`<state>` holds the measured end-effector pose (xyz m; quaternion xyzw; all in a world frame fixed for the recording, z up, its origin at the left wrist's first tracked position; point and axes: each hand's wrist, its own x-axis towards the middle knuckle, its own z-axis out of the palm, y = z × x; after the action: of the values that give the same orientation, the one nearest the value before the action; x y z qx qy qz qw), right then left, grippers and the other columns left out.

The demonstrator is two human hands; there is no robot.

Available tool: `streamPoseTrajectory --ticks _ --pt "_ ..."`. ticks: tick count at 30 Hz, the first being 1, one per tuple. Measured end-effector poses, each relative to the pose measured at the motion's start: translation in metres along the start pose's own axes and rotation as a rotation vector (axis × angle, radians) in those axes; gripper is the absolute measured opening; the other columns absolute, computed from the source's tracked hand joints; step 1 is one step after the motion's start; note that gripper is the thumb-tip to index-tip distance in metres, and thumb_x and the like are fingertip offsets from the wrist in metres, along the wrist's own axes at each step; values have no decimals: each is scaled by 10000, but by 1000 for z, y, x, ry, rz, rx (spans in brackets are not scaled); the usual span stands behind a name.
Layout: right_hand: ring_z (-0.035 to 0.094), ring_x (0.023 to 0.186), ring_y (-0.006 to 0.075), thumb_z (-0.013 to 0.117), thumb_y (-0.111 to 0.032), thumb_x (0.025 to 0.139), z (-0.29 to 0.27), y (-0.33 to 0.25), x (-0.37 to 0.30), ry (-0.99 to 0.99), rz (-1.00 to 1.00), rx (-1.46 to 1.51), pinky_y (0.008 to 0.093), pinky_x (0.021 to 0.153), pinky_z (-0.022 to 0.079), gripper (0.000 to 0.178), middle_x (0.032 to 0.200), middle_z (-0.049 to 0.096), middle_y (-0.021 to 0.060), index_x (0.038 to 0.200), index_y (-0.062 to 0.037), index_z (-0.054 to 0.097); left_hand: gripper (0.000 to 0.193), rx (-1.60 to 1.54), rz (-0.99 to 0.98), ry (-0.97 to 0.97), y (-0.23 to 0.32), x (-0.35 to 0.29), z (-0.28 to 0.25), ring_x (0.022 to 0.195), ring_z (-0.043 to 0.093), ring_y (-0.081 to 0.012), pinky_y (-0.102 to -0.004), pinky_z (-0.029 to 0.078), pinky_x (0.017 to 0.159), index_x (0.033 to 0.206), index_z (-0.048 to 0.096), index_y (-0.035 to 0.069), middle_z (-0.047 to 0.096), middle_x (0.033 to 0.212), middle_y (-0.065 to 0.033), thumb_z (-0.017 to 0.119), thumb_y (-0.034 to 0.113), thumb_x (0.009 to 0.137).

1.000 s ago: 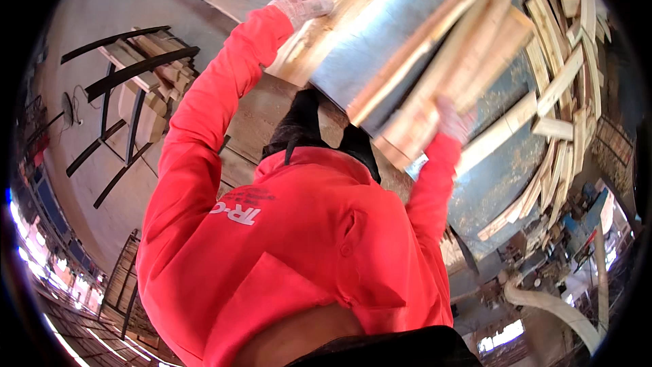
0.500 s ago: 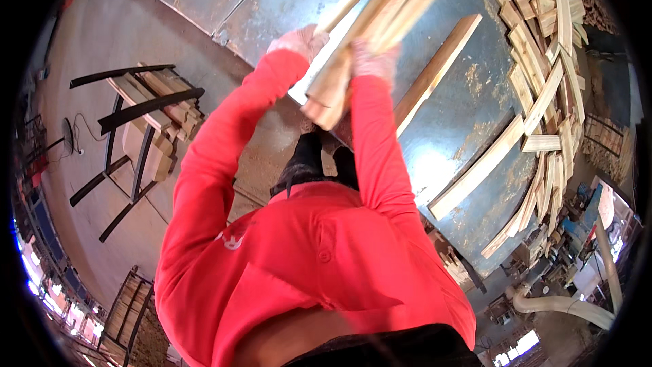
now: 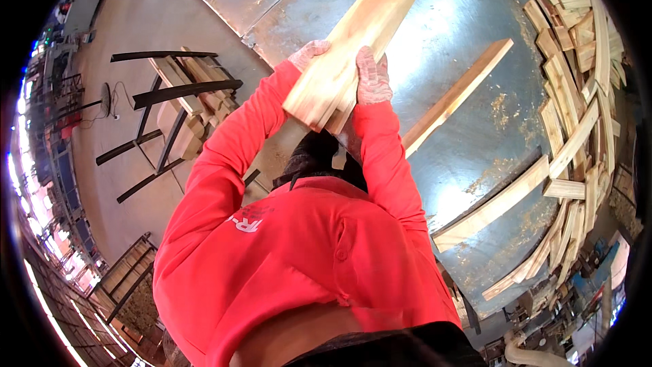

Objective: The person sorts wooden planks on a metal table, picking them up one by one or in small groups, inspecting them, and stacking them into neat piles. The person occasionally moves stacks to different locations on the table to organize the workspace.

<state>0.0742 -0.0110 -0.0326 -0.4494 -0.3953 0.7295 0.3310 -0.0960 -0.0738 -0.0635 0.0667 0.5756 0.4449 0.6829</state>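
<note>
Both gloved hands hold a bundle of long pale wooden boards (image 3: 356,34), pressed side by side above the near edge of a metal-topped table (image 3: 435,54). My left hand (image 3: 310,53) grips the bundle's left side, its fingers partly hidden by the wood. On the right side my right hand (image 3: 373,78) is closed round the boards, thumb on top. The near ends of the boards point toward my body; the far ends run out past the top of the picture. A single wooden strip (image 3: 458,92) lies on the table right of my right hand.
A large heap of wooden strips (image 3: 577,88) covers the table's right side, and a curved strip (image 3: 496,204) reaches from it toward me. Sawdust (image 3: 501,110) dots the metal. On the floor at left, a dark metal rack (image 3: 183,94) holds more wood pieces.
The boards, loosely spread before, are now drawn together into one bundle. My left hand has come in against its side. The view has shifted, moving the surroundings rightward.
</note>
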Motion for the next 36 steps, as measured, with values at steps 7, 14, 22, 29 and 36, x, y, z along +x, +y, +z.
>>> streamPoseTrajectory --ticks 7,14,22,29,36 --pt "526 1228 333 610 -325 875 -5 34 60 -21 -65 -434 336 1004 416 852 1320 530 256 1528 -66 127 593 939 81 391 94 -19 66 1060 635 -305 -370 478 915 1347 531 83 665 1146 -173 553 462 893" --pt "451 1278 309 621 -188 851 -47 -6 -44 560 -551 -1466 390 1051 388 709 1415 441 201 1458 5 311 1041 1313 134 407 94 19 61 1153 566 -385 -406 457 978 1511 152 78 539 1316 -228 674 527 731" --pt "558 1160 328 678 -84 820 -121 27 -74 828 323 -927 386 1023 421 761 1322 532 217 1471 -58 285 897 1284 315 320 223 24 -111 1173 566 -346 -383 460 982 1503 247 148 575 1269 -233 675 419 762" --pt "605 1047 278 678 24 756 -39 24 -51 748 108 -343 388 882 522 725 1255 571 157 1417 -66 394 838 1511 312 563 280 24 -220 1216 543 -325 -410 460 991 1505 253 171 507 1385 -144 659 361 797" --pt "599 1014 237 751 -104 794 156 -7 -19 37 -368 -321 382 869 520 717 1254 572 154 1411 -44 391 1073 737 787 231 158 -122 -139 1329 410 -367 -537 290 1103 1537 94 97 188 1561 -214 621 661 790"
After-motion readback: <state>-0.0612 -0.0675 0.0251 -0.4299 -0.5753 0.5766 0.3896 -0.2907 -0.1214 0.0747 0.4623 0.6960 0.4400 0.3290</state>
